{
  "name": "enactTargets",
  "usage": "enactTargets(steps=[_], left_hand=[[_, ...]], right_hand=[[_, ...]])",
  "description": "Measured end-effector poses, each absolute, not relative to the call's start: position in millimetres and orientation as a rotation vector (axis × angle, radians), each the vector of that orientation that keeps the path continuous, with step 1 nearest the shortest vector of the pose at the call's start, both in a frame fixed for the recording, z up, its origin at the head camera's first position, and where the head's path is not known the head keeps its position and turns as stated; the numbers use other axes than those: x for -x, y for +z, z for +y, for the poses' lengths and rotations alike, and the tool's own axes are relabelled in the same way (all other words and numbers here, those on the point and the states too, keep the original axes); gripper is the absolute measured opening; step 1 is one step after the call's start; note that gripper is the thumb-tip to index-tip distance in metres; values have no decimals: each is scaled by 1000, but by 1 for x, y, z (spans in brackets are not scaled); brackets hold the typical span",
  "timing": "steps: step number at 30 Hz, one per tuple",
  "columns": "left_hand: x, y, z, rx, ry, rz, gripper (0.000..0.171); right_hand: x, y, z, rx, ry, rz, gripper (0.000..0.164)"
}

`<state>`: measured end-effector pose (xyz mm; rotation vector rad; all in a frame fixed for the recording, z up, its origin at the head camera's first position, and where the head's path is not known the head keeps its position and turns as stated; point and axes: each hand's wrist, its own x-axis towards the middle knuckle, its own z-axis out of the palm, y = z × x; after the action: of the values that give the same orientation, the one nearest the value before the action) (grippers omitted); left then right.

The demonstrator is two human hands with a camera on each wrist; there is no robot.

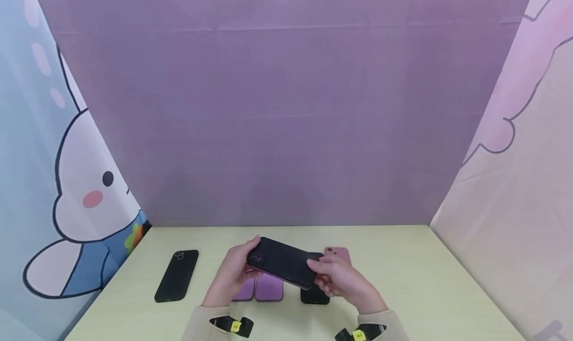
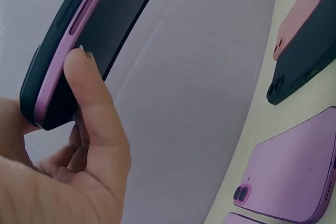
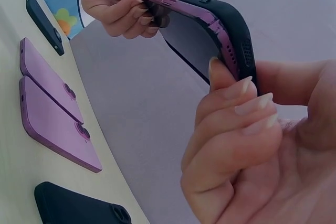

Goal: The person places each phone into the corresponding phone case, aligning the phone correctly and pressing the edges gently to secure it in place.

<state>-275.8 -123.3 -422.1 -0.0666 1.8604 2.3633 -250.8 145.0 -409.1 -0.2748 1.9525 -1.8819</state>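
Above the table, both hands hold a purple phone with a black phone case point(image 1: 282, 262) over its back, tilted with the camera end to the left. My left hand point(image 1: 230, 270) grips the camera end, a finger along the purple side frame point(image 2: 58, 82) by a button. At the other end my right hand point(image 1: 346, 284) pinches the black case and the phone between thumb and curled fingers. In the right wrist view the purple frame point(image 3: 223, 38) shows along the rim of the case, with the dark screen facing away from the case.
Two purple phones point(image 1: 269, 288) lie side by side beneath the hands. To their right lies a black case point(image 1: 315, 297), partly hidden, with a pink phone or case point(image 1: 338, 253) behind it. Another black case point(image 1: 176, 276) lies far left. A purple cloth wall point(image 1: 286, 132) stands behind.
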Motion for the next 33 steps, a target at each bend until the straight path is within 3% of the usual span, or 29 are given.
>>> enactTargets(steps=[18, 25, 33], left_hand=[[273, -421, -121, 60, 2398, 1944, 43], [275, -423, -121, 84, 2457, 1916, 40], [275, -422, -119, 86, 2467, 1917, 40]], right_hand=[[253, -408, 137, 48, -2086, 2036, 44], [250, -408, 135, 62, -2010, 2106, 61], [251, -409, 135, 76, -2029, 2119, 54]])
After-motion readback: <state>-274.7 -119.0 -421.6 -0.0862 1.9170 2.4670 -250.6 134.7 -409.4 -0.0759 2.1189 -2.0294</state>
